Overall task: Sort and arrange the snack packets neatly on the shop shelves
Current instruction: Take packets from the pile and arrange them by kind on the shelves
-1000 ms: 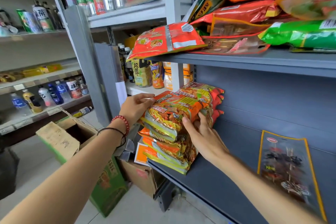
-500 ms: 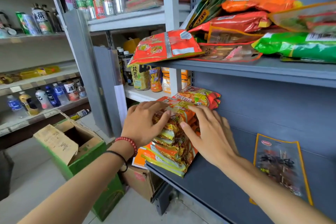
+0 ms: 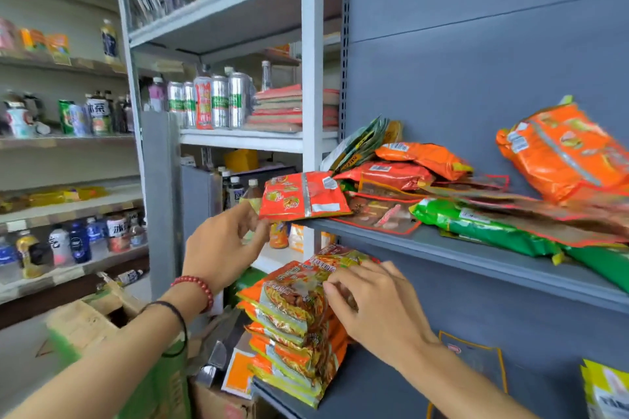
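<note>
The left hand (image 3: 224, 243) is raised to the grey upper shelf (image 3: 476, 257), its fingertips at the lower-left corner of a red snack packet (image 3: 303, 196) that lies flat and overhangs the shelf's front edge (motion blur hides whether thumb and fingers actually pinch the corner, so I cannot tell). A red bead bracelet (image 3: 194, 286) circles that wrist. The right hand (image 3: 374, 304) lies lower, well apart from the left, fingers loosely spread and resting on top of a stack of orange-and-yellow noodle packets (image 3: 292, 326) that sits at the left end of the lower shelf (image 3: 374, 391). Behind the red packet the upper shelf holds a loose heap: an orange packet (image 3: 422, 156), a green packet (image 3: 476, 224) and a large orange bag (image 3: 565, 153) leaning on the back panel. An open cardboard box (image 3: 95, 320) stands on the floor at left.
</note>
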